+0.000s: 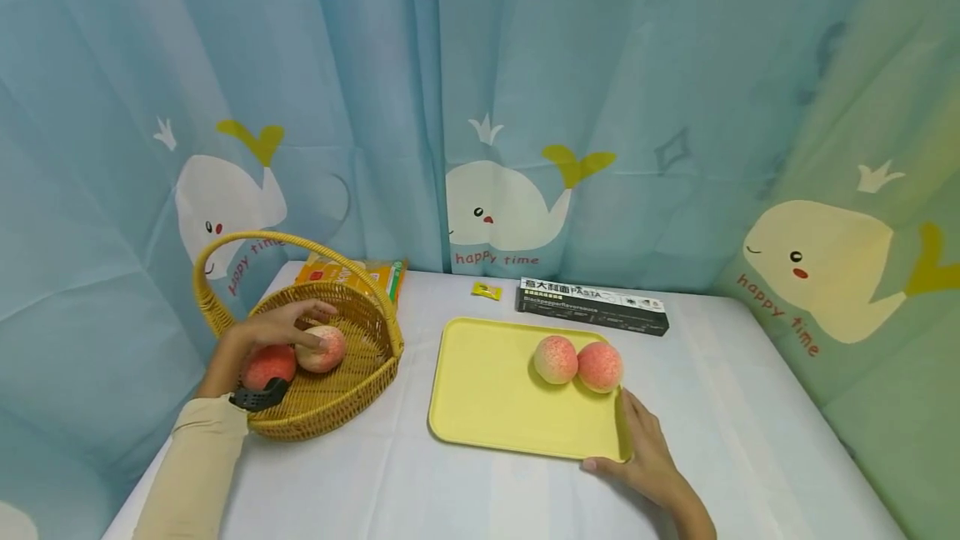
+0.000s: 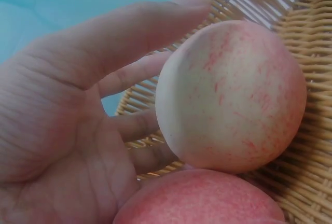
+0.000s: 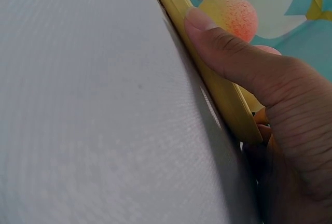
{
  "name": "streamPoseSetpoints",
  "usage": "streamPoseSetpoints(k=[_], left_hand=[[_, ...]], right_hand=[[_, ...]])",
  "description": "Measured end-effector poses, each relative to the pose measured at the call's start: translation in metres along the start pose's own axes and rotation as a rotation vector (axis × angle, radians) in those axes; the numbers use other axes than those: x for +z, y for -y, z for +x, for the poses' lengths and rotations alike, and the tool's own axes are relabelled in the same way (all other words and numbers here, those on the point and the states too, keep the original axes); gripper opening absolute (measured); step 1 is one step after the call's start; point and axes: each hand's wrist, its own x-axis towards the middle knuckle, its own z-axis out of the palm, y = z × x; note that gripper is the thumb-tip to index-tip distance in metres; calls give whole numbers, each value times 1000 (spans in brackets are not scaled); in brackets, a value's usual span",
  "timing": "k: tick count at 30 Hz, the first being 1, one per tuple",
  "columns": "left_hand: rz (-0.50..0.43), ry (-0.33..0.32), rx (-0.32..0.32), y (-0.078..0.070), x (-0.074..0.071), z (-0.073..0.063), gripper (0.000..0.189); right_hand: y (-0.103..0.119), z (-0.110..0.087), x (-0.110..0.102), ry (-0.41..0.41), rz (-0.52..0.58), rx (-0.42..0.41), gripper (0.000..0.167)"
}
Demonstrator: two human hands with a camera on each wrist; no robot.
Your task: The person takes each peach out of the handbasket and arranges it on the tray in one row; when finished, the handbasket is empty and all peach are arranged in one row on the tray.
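Observation:
My left hand [image 1: 288,327] is inside a wicker basket [image 1: 322,423] on the left. Its thumb and fingers straddle a pale pink peach [image 2: 233,99], with a gap between palm and fruit in the left wrist view. Below that hand lies a redder peach [image 1: 268,367], touching the pale one. My right hand [image 1: 645,457] grips the near right corner of a yellow tray [image 1: 487,390]; its thumb [image 3: 223,47] lies against the front rim and the other fingers are partly hidden. Two peaches, one paler [image 1: 556,359] and one pinker [image 1: 601,367], sit side by side at the tray's right.
Behind the tray lie a black and white pasta box [image 1: 592,307] and a small yellow packet [image 1: 487,291]. An orange package [image 1: 393,277] stands behind the basket, whose tall handle [image 1: 300,238] arches over it. Whale-print curtains [image 1: 510,65] enclose the white table [image 1: 420,490].

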Motion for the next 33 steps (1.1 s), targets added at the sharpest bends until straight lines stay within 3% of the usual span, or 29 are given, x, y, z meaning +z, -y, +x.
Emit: streamPoseSetpoints(k=[5,12,22,33], left_hand=[[-17,14,-15,4,-2,-1,64],[-99,29,-74,23,-3,-9,60],[-93,57,-75,22,-4,-6,65],[-86,25,-31,27,-1,-8,58]], right_hand=[[3,1,0,7,-12,22,125],[4,2,0,8,-18,22,126],[0,3,0,12,-8,37,128],[0,2,1,-3,-13,1,127]])
